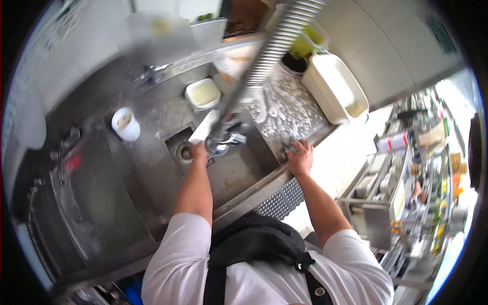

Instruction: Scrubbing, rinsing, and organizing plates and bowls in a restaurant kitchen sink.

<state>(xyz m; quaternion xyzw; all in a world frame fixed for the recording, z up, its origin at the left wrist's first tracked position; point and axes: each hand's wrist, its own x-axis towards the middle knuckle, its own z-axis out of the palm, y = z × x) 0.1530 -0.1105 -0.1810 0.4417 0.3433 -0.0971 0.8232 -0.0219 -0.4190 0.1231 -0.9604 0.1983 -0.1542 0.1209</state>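
Note:
My left hand grips the near end of a white container or lid, seen nearly edge-on over the sink basin. Just right of that hand hangs a metal spray head on a spring-coiled hose. My right hand is at the right rim of the basin, on the soapy steel drainboard. A blurred grey thing, possibly a scourer, lies at its fingertips; whether the fingers hold it is unclear. The drain shows beside my left hand.
A stack of white tubs and a square white container stand around the basin. A large cream bin leans on the drainboard. Left is a water-filled basin. A rack with containers stands at right.

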